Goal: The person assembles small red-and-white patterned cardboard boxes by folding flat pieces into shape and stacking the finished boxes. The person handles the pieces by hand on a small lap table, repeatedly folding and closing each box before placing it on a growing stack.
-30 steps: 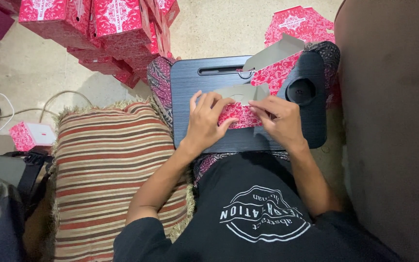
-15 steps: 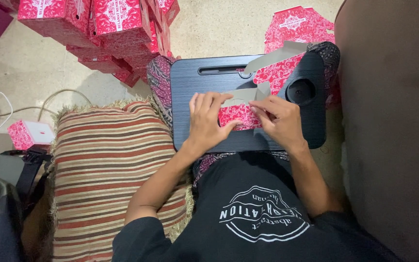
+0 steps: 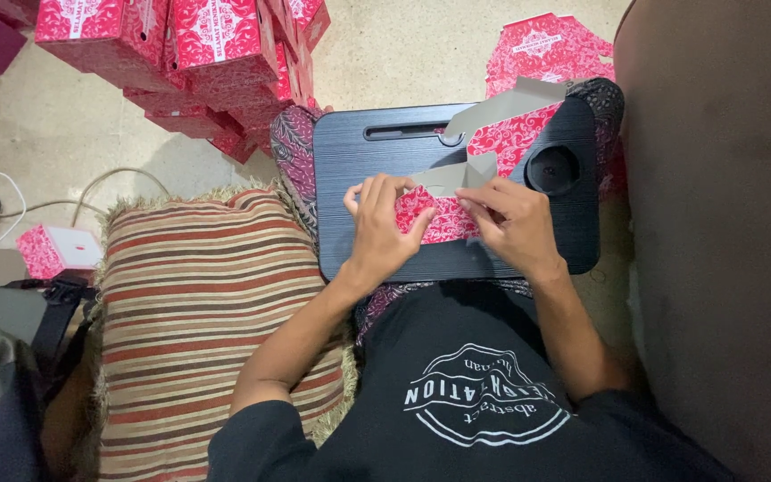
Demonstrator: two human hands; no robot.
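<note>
Both hands on a flat red patterned carton blank (image 3: 443,210), lying on the black lap table (image 3: 359,178) across the person's legs. Left hand (image 3: 379,228): grip closed on the blank's left end, thumb on the near edge, fingers curled over the top. Right hand (image 3: 512,223): fingers pinching the right part of the blank, just below a grey inner flap (image 3: 457,176) that stands up from it. The blank's far end runs up and to the right past the round cup recess (image 3: 553,168) in the table; its grey underside shows there.

Around it: stack of assembled red boxes (image 3: 194,54) on the floor at upper left, well apart from the table. More flat red blanks (image 3: 542,49) on the floor just beyond the table's far edge. Striped cushion (image 3: 198,312) beside the left forearm. One small red box (image 3: 55,250) left of the cushion, with white cables (image 3: 11,210) near it on the floor.
</note>
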